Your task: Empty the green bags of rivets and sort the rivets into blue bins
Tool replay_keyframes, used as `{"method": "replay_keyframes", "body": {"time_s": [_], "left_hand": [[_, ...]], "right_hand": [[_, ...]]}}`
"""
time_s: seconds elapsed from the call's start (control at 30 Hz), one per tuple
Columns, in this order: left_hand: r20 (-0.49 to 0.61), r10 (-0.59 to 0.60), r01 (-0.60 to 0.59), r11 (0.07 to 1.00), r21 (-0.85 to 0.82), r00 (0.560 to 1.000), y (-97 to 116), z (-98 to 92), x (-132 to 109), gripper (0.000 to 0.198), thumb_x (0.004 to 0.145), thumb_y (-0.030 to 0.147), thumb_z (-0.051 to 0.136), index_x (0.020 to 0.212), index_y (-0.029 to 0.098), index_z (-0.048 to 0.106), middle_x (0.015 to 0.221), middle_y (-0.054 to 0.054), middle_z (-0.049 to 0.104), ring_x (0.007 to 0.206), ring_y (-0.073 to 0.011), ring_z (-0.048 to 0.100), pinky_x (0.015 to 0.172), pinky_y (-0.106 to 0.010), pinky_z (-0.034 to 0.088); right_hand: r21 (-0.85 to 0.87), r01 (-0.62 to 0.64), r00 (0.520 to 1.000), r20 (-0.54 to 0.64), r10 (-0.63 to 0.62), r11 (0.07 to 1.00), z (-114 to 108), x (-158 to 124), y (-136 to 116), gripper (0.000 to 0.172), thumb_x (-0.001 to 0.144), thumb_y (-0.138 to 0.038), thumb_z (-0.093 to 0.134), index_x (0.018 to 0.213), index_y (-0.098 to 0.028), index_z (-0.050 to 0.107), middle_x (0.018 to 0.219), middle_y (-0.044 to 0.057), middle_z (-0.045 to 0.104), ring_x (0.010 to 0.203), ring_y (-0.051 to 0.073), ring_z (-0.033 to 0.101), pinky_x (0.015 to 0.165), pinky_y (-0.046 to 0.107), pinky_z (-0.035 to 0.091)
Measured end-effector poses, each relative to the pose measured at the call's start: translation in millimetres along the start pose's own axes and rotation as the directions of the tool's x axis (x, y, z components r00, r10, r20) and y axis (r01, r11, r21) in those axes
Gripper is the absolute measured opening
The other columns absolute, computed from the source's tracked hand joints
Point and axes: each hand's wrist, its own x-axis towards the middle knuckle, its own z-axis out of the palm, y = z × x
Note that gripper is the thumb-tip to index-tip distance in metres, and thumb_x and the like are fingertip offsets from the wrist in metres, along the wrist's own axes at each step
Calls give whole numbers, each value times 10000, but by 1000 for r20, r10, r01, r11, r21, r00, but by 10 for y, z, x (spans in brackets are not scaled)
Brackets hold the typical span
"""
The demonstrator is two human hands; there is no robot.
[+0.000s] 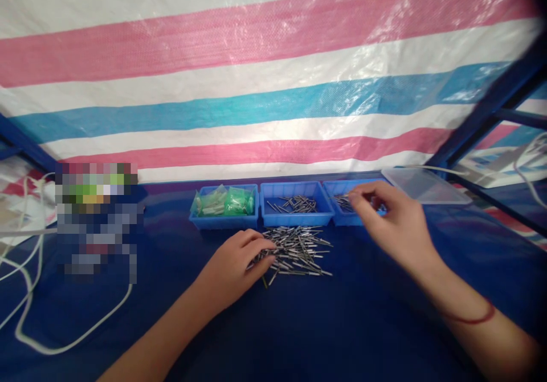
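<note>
A loose pile of thin silvery metal rods (299, 251) lies on the dark blue table surface. My left hand (235, 262) rests at the pile's left edge, fingers bent and touching the rods, with a gap between thumb and forefinger. Over the right blue bin (344, 219) hovers my right hand (393, 216), thumb and forefinger pinched together. Whatever it pinches is too small to make out. More thin rods lie in that bin, partly hidden by the hand. The middle blue bin (294, 219) also holds scattered metal rods (299, 204).
The left blue bin (224, 222) contains green and clear plastic packets (237, 201). A translucent lid (427, 187) lies at the back right. White cables (81, 342) loop across the left side. Behind stands a striped plastic sheet (256, 97), with blue frame bars (482, 120) at the right.
</note>
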Motion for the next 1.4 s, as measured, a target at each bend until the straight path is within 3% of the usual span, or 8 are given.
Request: {"method": "replay_keyframes", "body": {"time_s": [0.13, 0.23, 0.4, 0.53, 0.67, 0.8, 0.97, 1.4], "left_hand": [[134, 43, -53, 996, 67, 990, -60, -139, 7, 213, 894, 163, 483, 1016, 201, 654, 949, -48, 635, 861, -168, 595, 770, -263, 455], [212, 37, -60, 993, 106, 977, -14, -180, 6, 187, 840, 121, 508, 914, 202, 659, 882, -19, 632, 785, -145, 596, 713, -241, 431], [214, -54, -2, 967, 254, 975, 53, -80, -2, 152, 849, 332, 591, 872, 186, 628, 842, -20, 622, 754, -169, 595, 689, -273, 410], [182, -59, -3, 946, 325, 982, 29, 37, -15, 125, 902, 259, 515, 873, 183, 610, 857, -25, 615, 738, -161, 582, 665, -270, 395], [97, -54, 28, 967, 254, 994, 17, 47, -13, 150, 921, 224, 464, 872, 180, 598, 855, -31, 607, 742, -159, 575, 664, -268, 401], [-36, -96, 97, 994, 48, 995, 31, 45, 0, 162, 946, 240, 429, 915, 188, 579, 885, -31, 603, 803, -160, 576, 715, -257, 425], [-52, -168, 161, 979, -128, 984, 76, 126, 4, 165, 952, 274, 433, 915, 195, 574, 831, -8, 598, 748, -145, 564, 688, -246, 413], [-47, -168, 159, 974, -162, 985, 122, 178, 7, 139, 930, 268, 473, 896, 186, 581, 792, -4, 575, 741, -146, 546, 672, -242, 392]], "right_hand": [[-403, -127, 992, -50, 116, 906, -148, 169, 280, 201, 831, -335, 542, 915, -176, 633, 853, 121, 667, 810, 308, 573, 651, 397, 366], [-514, -114, 993, -90, 79, 850, -115, 156, 302, 289, 815, -358, 552, 1035, -178, 605, 941, 113, 679, 909, 359, 554, 683, 420, 362], [-367, 141, 990, 51, -132, 920, 76, -9, 84, 162, 840, -326, 549, 895, -204, 641, 852, 72, 687, 855, 282, 568, 745, 410, 392], [-209, 338, 934, 196, -299, 918, 202, -156, -99, 119, 853, -275, 548, 830, -210, 645, 851, 69, 687, 840, 255, 567, 776, 419, 403], [-16, 401, 867, 330, -374, 916, 293, -285, -226, 103, 857, -227, 548, 825, -213, 645, 861, 62, 681, 839, 230, 572, 770, 406, 435], [93, 368, 839, 395, -373, 925, 363, -380, -316, 85, 847, -192, 571, 890, -208, 643, 901, 62, 680, 867, 232, 574, 786, 414, 455], [262, 236, 863, 387, -326, 936, 396, -428, -383, 55, 850, -211, 599, 887, -214, 639, 892, 52, 682, 852, 206, 604, 780, 370, 481], [440, -25, 898, 404, -173, 898, 439, -497, -443, 76, 853, -225, 593, 826, -213, 663, 786, 21, 677, 761, 164, 622, 717, 297, 479]]}}
